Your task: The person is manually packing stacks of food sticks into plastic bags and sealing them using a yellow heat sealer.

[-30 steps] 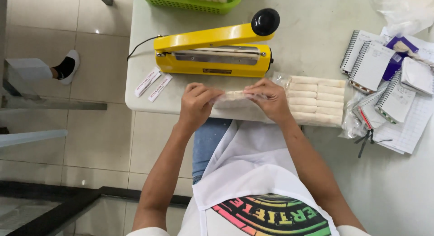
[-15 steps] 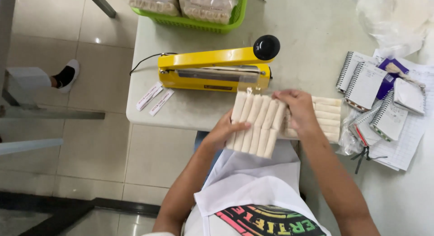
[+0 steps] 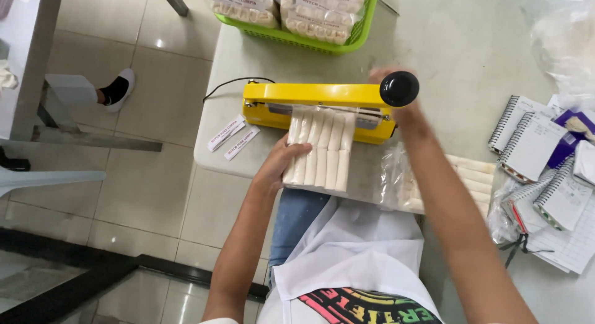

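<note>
- The left hand [image 3: 280, 166] lies flat and open-fingered against the near left edge of a clear bag of white rolls [image 3: 321, 151], steadying it rather than gripping. The bag's far end is tucked under the arm of the yellow sealer [image 3: 310, 104], just beyond the fingertips.
- The right hand [image 3: 389, 82] reaches past the sealer's black knob [image 3: 399, 88]. It is blurred and partly hidden, so I cannot tell whether it is open or closed on anything.
- Risk: the bag could slide or skew under the flat palm, since nothing pinches it, and the seam might then run crooked or catch a roll.
- Risk: the left fingertips sit near the sealing bar; creeping forward could get them pinched or burned.
- Risk: the right forearm passes over a second bag of rolls [image 3: 471, 181] at the table [image 3: 471, 45] edge and could nudge it off.
</note>
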